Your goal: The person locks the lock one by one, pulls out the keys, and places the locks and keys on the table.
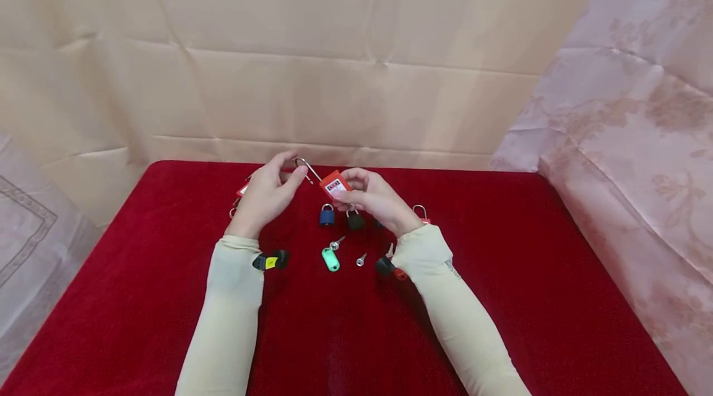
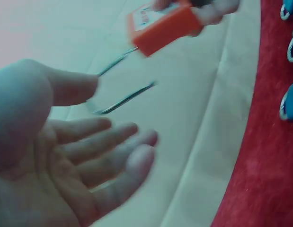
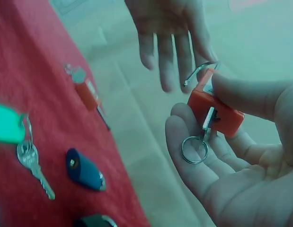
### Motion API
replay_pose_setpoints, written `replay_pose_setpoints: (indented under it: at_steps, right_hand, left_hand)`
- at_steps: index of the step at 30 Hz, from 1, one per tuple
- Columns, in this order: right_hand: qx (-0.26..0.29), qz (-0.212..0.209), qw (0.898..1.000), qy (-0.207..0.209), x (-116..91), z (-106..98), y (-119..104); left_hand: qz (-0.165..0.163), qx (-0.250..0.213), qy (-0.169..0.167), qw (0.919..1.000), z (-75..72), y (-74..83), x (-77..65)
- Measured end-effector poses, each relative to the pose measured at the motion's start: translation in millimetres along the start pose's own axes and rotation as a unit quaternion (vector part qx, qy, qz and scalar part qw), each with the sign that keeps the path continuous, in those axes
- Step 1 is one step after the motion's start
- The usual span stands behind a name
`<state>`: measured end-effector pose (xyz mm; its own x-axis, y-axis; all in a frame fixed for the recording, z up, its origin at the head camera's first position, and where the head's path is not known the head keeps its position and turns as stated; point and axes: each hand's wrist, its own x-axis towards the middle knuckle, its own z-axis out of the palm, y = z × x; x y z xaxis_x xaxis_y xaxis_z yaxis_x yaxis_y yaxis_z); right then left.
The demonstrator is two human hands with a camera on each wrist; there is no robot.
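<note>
- a red padlock (image 1: 242,189) sat far left on the red cloth (image 1: 501,291), mostly behind the left hand.
- left hand (image 1: 266,198): thumb and fingers apart, fingers fairly straight, around the bend of the raised shackle (image 2: 128,98); blur, so contact unclear.
- blue padlock (image 1: 327,216), closed, stood on the cloth; green key tag (image 1: 330,259) with a key lay nearer the person.
- main orange-red padlock (image 1: 335,184): held in the air near the cloth's far edge, tilted, blocky body, white label with dark print, long thin silver shackle out, one leg free; key (image 3: 208,124) in its base, wire ring (image 3: 194,150) hanging.
- dark padlock (image 1: 354,221) stood right of the blue one.
- right hand (image 1: 381,201): clamped on the orange-red body, thumb across it.
</note>
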<state>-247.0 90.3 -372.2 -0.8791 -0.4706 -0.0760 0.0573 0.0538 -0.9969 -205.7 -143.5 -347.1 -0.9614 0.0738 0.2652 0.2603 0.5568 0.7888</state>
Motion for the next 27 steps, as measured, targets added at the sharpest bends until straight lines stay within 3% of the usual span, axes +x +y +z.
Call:
replay_pose_setpoints:
  at_steps: [4, 14, 27]
  right_hand:
    - [-0.007, -0.014, 1.0, 0.002, -7, 5, -5]
    - [-0.006, -0.046, 0.999, 0.025, -9, 17, -8]
    - [-0.018, -0.015, 1.0, 0.008, -9, 19, -7]
  left_hand:
    - [0.029, -0.008, 0.04, 0.9987, 6.8, 4.0, 1.4]
    - [0.033, 0.023, 0.103, 0.9938, 7.2, 3.4, 1.5]
    - [0.004, 0.013, 0.073, 0.9973, 7.9, 8.0, 2.5]
